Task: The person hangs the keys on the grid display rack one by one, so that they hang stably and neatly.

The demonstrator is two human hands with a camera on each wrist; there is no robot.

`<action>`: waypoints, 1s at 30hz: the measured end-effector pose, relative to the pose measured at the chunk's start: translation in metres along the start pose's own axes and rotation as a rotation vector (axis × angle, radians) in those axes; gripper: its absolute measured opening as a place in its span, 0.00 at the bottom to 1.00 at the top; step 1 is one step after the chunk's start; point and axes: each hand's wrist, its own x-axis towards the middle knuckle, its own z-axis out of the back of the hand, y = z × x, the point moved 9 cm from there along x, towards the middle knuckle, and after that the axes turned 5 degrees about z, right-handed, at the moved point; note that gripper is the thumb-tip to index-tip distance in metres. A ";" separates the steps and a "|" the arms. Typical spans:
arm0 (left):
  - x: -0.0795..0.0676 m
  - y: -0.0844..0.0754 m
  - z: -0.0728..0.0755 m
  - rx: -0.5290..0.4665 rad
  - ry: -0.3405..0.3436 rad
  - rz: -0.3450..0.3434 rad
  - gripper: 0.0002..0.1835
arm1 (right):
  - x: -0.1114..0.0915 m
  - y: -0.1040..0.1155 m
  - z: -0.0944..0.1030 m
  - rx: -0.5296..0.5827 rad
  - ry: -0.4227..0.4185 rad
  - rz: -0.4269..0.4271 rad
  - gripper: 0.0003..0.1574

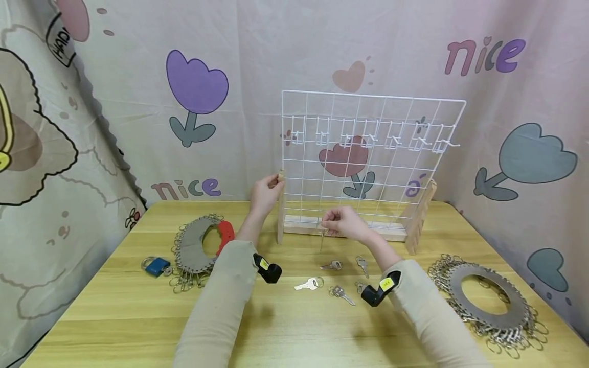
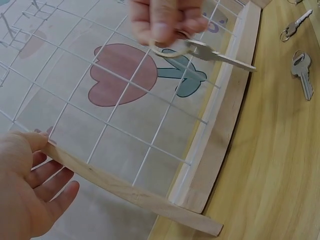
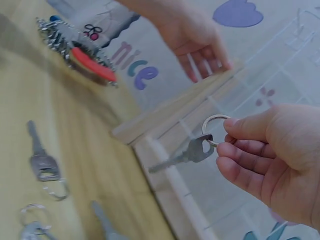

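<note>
A white wire grid rack (image 1: 359,95) on a wooden stand, with a row of white hooks (image 1: 369,140) near its top, stands at the back of the table. My left hand (image 1: 267,194) pinches the top end of its left wooden post (image 2: 135,192), thumb in front and fingers behind. Before the lower grid, my right hand (image 1: 345,222) holds a metal key (image 3: 197,150) by its split ring (image 3: 204,129), between thumb and fingers. The key's blade points down in the head view. Several loose keys (image 1: 309,284) with rings lie on the table below the right hand.
A grey ring-shaped holder with a red section (image 1: 225,236), hung with small metal rings, lies at the left. Beside it is a blue padlock (image 1: 158,267). A second grey ring-shaped holder (image 1: 455,281) lies at the right. Behind the table hangs a printed curtain (image 1: 257,61).
</note>
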 end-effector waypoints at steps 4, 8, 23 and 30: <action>0.001 0.001 -0.002 -0.012 0.012 0.007 0.23 | 0.004 0.013 0.015 -0.015 -0.023 0.024 0.04; 0.002 0.001 -0.004 -0.033 0.018 0.012 0.23 | 0.009 0.027 0.029 -0.019 -0.051 0.031 0.05; 0.001 0.000 -0.003 -0.057 0.006 0.014 0.21 | 0.037 0.102 0.058 -0.030 -0.107 0.103 0.07; 0.001 0.001 -0.003 -0.050 0.004 0.014 0.22 | 0.051 0.139 0.054 -0.017 -0.097 0.175 0.05</action>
